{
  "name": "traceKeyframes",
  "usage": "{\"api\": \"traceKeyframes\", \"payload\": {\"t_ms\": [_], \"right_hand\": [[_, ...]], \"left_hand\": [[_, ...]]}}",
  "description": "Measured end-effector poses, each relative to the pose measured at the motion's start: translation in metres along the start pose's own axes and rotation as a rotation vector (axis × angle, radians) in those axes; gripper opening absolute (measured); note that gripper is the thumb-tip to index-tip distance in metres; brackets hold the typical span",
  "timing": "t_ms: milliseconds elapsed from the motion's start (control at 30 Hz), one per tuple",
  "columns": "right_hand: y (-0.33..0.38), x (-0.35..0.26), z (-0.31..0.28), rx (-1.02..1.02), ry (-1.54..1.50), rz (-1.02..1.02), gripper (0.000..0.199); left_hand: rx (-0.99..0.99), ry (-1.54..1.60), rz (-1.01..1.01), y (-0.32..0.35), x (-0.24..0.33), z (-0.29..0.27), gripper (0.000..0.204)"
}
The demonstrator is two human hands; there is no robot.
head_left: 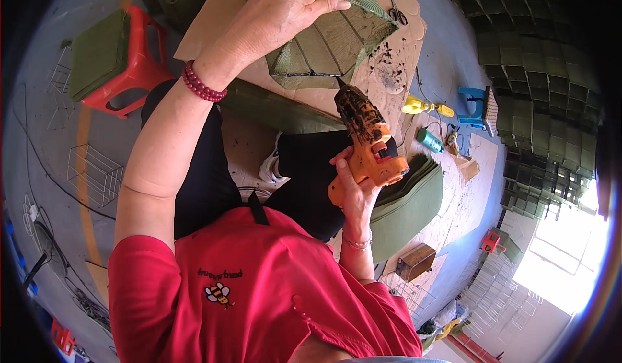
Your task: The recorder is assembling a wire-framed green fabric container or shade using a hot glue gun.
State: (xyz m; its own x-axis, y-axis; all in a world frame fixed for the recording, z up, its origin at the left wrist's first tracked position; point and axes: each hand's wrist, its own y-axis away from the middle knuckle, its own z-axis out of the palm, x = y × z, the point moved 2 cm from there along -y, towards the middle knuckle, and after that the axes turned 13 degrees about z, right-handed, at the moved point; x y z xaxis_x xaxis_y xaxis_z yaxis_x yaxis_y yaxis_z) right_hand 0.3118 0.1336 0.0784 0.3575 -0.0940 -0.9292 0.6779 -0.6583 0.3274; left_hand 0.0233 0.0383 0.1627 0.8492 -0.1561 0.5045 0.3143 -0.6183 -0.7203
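Two hands at work: left hand [285, 10] clamps the green mesh-covered wire frame [330, 39]; right hand [355, 185] grips the orange glue gun [369, 146], its nozzle at the frame's edge. Hot glue could seep through the mesh and burn the nearby fingers.

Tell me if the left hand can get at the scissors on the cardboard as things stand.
Probably not freely: the left hand is gripping the green mesh-covered frame. The scissors lie uncovered on the cardboard just beyond it.

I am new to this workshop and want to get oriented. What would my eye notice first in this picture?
First, the orange glue gun at the centre, blackened near its tip, gripped by the right hand. Its nozzle points at a green fabric-covered wire frame that the left hand holds from above, near the top. A red plastic stool stands at upper left.
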Motion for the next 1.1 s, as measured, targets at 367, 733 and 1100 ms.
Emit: {"api": "traceKeyframes", "payload": {"t_ms": [367,733,1100], "right_hand": [[0.001,-0.001,0.003,0.021,0.017,0.044,0.041],[0.000,0.005,0.004,0.010,0.009,0.047,0.029],[-0.005,0.001,-0.001,0.075,0.078,0.030,0.034]], "left_hand": [[0.015,0.006,0.002,0.002,-0.005,0.004,0.017],[-0.006,0.005,-0.001,0.002,-0.006,0.004,0.016],[-0.072,0.022,0.077,-0.017,-0.008,0.005,0.018]]}}
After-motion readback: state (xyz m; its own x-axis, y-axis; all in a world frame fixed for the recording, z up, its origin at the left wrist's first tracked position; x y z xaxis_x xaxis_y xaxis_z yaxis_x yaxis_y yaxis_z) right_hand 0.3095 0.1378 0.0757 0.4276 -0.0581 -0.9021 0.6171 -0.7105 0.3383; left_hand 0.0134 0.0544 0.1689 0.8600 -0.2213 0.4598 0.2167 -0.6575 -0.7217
